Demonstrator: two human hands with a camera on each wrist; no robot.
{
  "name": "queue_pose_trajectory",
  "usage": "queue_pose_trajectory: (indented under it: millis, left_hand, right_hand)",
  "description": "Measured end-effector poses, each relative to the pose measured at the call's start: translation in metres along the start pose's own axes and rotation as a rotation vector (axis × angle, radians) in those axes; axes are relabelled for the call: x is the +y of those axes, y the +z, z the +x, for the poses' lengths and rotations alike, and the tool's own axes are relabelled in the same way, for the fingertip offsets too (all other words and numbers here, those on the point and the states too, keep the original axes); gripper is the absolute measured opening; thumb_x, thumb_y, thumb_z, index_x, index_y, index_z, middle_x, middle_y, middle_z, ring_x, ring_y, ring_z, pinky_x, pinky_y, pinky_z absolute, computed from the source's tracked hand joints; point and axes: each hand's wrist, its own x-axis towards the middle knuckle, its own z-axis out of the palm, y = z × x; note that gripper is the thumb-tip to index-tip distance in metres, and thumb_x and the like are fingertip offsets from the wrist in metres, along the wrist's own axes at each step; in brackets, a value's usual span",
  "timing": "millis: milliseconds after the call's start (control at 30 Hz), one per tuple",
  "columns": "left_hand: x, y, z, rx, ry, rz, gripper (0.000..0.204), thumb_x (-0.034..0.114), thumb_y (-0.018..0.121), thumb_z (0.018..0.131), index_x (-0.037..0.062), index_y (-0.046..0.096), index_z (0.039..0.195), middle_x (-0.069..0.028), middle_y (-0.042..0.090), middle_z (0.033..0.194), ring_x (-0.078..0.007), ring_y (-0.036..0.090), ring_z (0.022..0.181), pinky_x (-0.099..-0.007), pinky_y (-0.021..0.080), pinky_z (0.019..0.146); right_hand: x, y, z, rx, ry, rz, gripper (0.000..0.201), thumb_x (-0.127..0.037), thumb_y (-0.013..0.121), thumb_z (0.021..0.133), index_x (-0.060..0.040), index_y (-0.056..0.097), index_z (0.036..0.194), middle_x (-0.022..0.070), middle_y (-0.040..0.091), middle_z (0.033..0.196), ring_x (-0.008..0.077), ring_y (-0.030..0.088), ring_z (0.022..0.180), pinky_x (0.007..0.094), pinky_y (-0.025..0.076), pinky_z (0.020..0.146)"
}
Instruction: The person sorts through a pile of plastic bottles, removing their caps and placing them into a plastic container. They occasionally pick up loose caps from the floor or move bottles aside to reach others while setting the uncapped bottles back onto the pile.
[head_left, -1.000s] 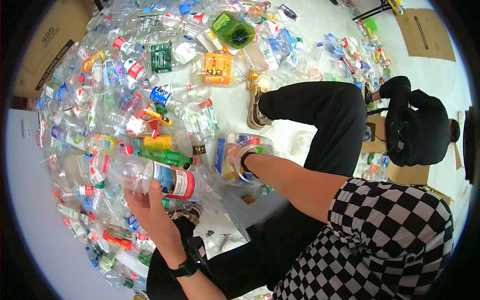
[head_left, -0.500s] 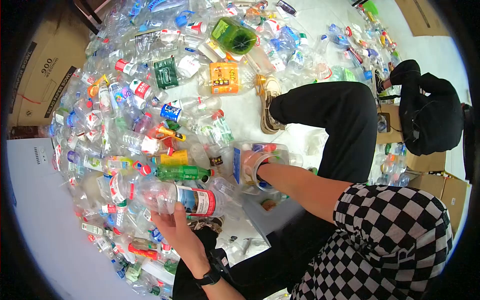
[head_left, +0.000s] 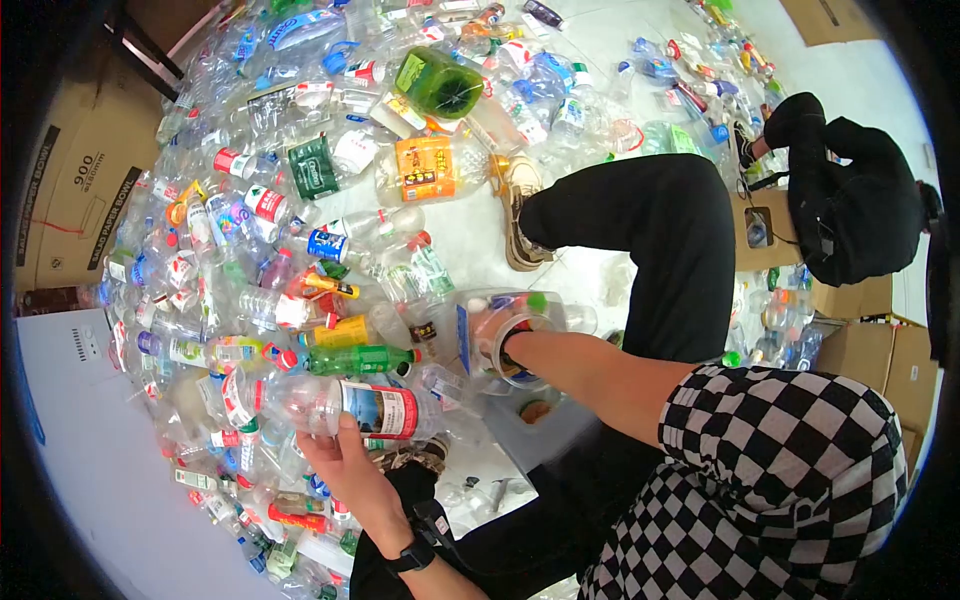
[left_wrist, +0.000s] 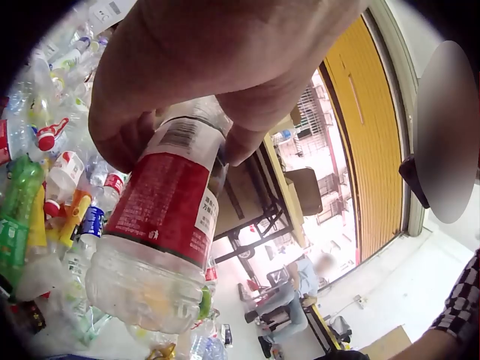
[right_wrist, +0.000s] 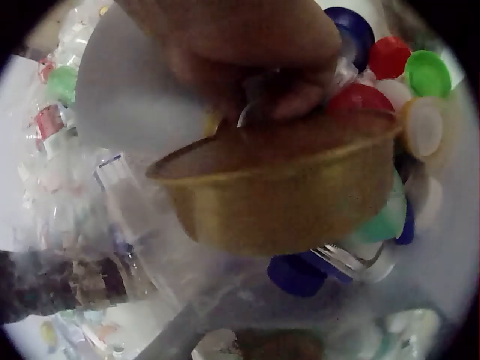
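Observation:
My left hand (head_left: 352,482) grips a clear bottle (head_left: 425,412) with a red and blue label, lying roughly sideways. Close up in the left wrist view, the fingers of the left hand (left_wrist: 202,64) wrap its upper part, and the bottle's base (left_wrist: 142,292) points down. My right hand (head_left: 492,324) is inside a clear wide-mouthed container (head_left: 550,310) among coloured caps. In the right wrist view, the fingertips of the right hand (right_wrist: 262,56) are partly hidden behind a gold round lid (right_wrist: 285,202); whether they hold it cannot be told. Blue caps (right_wrist: 296,275) lie beneath.
Plastic bottles (head_left: 270,205) cover the floor at the left and top. A grey bin (head_left: 535,440) stands below the container. A cardboard box (head_left: 85,170) is at the left, more boxes (head_left: 860,365) at the right. Another person (head_left: 855,215) in black is at the right.
The head view has shifted, moving the surroundings in the picture. The left hand and its bottle appear lower and farther right than a second ago. The right hand remains inside the container.

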Motion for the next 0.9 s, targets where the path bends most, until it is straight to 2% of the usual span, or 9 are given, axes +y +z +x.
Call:
queue_pose_trajectory:
  millis: [200,267,300,433,567,600,667,767,900]
  left_hand:
    - [0.008,0.005,-0.006,-0.035,0.085,0.026,0.058,0.018,0.062,0.097,0.0015,0.035,0.146,-0.0112,0.054,0.132,-0.0172,0.056,0.11,-0.0326,0.046,0.091]
    - [0.018,0.008,-0.011,-0.099,0.032,0.014,0.061,0.017,0.064,0.096,-0.0016,0.034,0.145,-0.0111,0.057,0.128,-0.0165,0.056,0.111,-0.0301,0.044,0.095]
    - [0.018,0.014,-0.015,-0.061,0.051,0.007,0.062,0.021,0.065,0.096,-0.0014,0.034,0.145,-0.0101,0.058,0.123,-0.0145,0.057,0.106,-0.0281,0.045,0.09]
    - [0.018,0.014,-0.019,-0.059,0.093,0.129,0.064,0.023,0.066,0.095,-0.0021,0.033,0.145,-0.0131,0.057,0.125,-0.0173,0.057,0.108,-0.0305,0.045,0.092]
    - [0.01,0.011,-0.021,-0.116,0.083,0.06,0.071,0.024,0.068,0.094,-0.0028,0.029,0.147,-0.0148,0.055,0.127,-0.0188,0.056,0.11,-0.0324,0.045,0.094]
    - [0.007,0.011,-0.022,-0.118,0.09,0.058,0.071,0.024,0.068,0.094,-0.0028,0.029,0.147,-0.0148,0.055,0.127,-0.0188,0.056,0.11,-0.0324,0.045,0.094]
    - [0.002,0.009,-0.023,-0.074,0.091,0.115,0.071,0.024,0.068,0.094,-0.0031,0.029,0.147,-0.015,0.055,0.129,-0.0189,0.056,0.111,-0.0327,0.044,0.094]
    - [0.0,0.008,-0.024,-0.142,0.105,0.122,0.07,0.022,0.068,0.094,-0.0032,0.03,0.147,-0.0149,0.055,0.129,-0.0184,0.055,0.111,-0.0321,0.044,0.095]
    - [-0.004,0.008,-0.025,-0.18,0.125,0.102,0.067,0.02,0.067,0.094,-0.0032,0.032,0.146,-0.0142,0.057,0.126,-0.0178,0.055,0.108,-0.0311,0.043,0.095]
  right_hand:
    - [-0.001,-0.02,-0.012,-0.054,0.102,0.061,0.043,-0.02,0.053,0.09,-0.0094,0.06,0.132,0.0169,0.066,0.125,0.0362,0.064,0.113,0.0505,0.052,0.092]
    - [0.011,-0.017,-0.006,-0.17,-0.005,-0.028,0.043,-0.022,0.058,0.087,-0.0093,0.065,0.127,0.0127,0.065,0.129,0.0318,0.063,0.115,0.0478,0.051,0.094]
    - [0.015,-0.031,-0.035,-0.129,0.01,0.178,0.034,-0.028,0.065,0.081,-0.0092,0.073,0.108,0.0155,0.072,0.107,0.0314,0.07,0.096,0.0421,0.056,0.082]
    - [0.02,-0.009,-0.008,-0.15,-0.007,0.075,0.036,-0.021,0.07,0.075,-0.0096,0.074,0.109,0.0162,0.072,0.108,0.0299,0.07,0.097,0.0411,0.056,0.084]
    - [0.027,0.013,0.019,-0.201,-0.015,-0.057,0.043,-0.012,0.076,0.067,-0.0101,0.075,0.11,0.0172,0.072,0.11,0.0279,0.07,0.098,0.0398,0.055,0.085]
    - [0.026,0.002,0.003,-0.193,-0.015,-0.057,0.043,-0.012,0.076,0.067,-0.0101,0.075,0.11,0.0172,0.072,0.11,0.0279,0.07,0.098,0.0398,0.055,0.085]
    - [0.017,-0.035,-0.056,-0.087,-0.112,-0.127,0.028,-0.011,0.073,0.065,-0.0023,0.077,0.091,0.0181,0.073,0.093,0.0314,0.072,0.087,0.0432,0.056,0.074]
    - [0.018,-0.052,-0.084,-0.071,-0.171,-0.137,0.025,-0.011,0.071,0.068,-0.0004,0.076,0.09,0.02,0.073,0.092,0.0333,0.072,0.088,0.0428,0.057,0.074]
    - [0.021,-0.044,-0.084,0.006,-0.215,-0.141,0.024,-0.014,0.071,0.071,-0.0017,0.076,0.091,0.0201,0.073,0.092,0.0337,0.072,0.088,0.0414,0.057,0.076]
